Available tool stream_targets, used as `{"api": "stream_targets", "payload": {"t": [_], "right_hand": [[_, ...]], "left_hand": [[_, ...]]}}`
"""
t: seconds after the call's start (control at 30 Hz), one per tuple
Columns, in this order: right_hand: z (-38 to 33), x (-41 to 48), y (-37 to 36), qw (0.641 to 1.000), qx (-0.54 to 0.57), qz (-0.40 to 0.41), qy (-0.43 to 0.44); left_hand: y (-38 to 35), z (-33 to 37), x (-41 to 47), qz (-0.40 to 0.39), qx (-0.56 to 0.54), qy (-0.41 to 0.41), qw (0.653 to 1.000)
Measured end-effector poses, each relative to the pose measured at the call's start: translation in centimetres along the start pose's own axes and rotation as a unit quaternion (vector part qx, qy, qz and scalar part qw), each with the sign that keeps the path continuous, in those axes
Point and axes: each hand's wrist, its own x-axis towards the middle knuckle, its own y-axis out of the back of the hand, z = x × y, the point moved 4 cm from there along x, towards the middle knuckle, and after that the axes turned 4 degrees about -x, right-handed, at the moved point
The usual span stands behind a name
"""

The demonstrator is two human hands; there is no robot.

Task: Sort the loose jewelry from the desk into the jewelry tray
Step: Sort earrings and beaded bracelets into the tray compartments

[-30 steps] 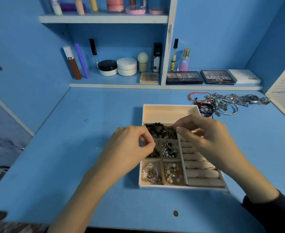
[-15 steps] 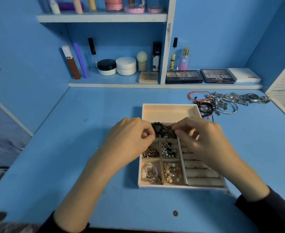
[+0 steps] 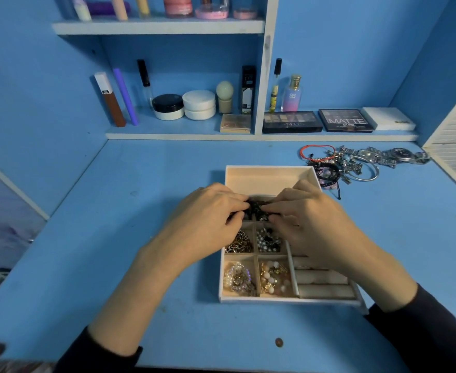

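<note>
Tucking a dark beaded strand (image 3: pixel 257 208) into a middle compartment of the jewelry tray (image 3: pixel 268 173), my left hand (image 3: pixel 208 214) and right hand (image 3: pixel 310 219) pinched it narrowly; next, I judged, the loose pile (image 3: pixel 342 162) on the bench (image 3: pixel 113 238) needed fetching.

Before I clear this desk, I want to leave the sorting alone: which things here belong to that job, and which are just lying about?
Part of the job:
jewelry tray
black bead strand held by left hand and right hand
loose jewelry pile on the desk

Just lying about:
eyeshadow palettes
white box
perfume bottle
cream jars
</note>
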Motion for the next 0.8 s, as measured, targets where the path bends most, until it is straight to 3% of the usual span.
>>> {"api": "stream_targets", "payload": {"t": [0.8], "right_hand": [[0.23,-0.04,-0.49,1.000,-0.027,-0.009,-0.009]], "left_hand": [[0.24,-0.69,0.10,-0.019,-0.008,0.033,0.999]]}}
